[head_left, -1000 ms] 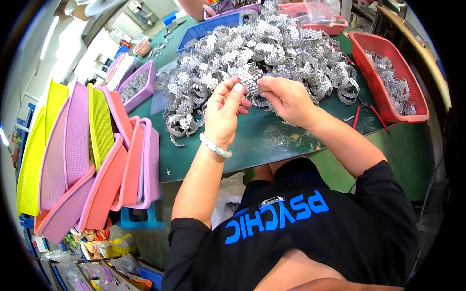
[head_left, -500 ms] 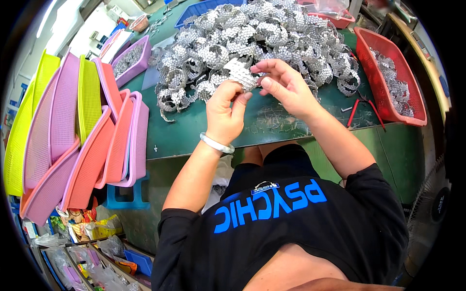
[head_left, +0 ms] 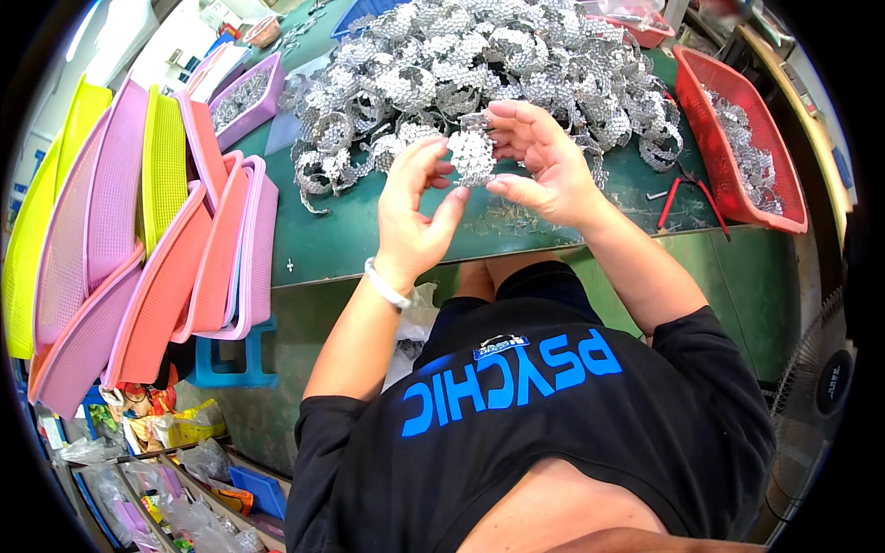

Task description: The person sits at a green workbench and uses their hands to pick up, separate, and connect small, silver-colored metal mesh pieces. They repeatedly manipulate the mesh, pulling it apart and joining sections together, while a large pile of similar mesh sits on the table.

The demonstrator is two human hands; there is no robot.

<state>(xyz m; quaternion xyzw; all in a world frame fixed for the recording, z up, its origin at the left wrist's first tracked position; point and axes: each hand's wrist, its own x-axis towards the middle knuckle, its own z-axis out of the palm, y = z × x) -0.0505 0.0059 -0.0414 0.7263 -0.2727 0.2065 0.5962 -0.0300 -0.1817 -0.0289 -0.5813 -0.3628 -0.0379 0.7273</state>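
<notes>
A curled silver mesh band (head_left: 473, 157), made of small linked metal plates, is between my two hands over the front of the pile. My left hand (head_left: 415, 203) is loosely curved at its left edge, thumb near the lower end. On the other side, my right hand (head_left: 544, 166) has its fingers bent around the band's right edge, with the thumb below. Fingertips behind the band are partly hidden. Just beyond my hands, a large pile of similar silver mesh bands (head_left: 415, 83) covers the green table (head_left: 359, 235).
A red basket (head_left: 784, 207) with mesh pieces stands at the right, beside red-handled pliers (head_left: 687, 198). Stacked purple, coral and lime baskets (head_left: 166, 267) lean at the left near a blue stool (head_left: 235, 359). A purple basket (head_left: 272, 97) of small metal pieces sits behind them. A fan (head_left: 820, 378) is at the right.
My left hand has loosened from a pinch and opened out to the left. The mesh band has turned more upright between both hands. My right hand remains close to it.
</notes>
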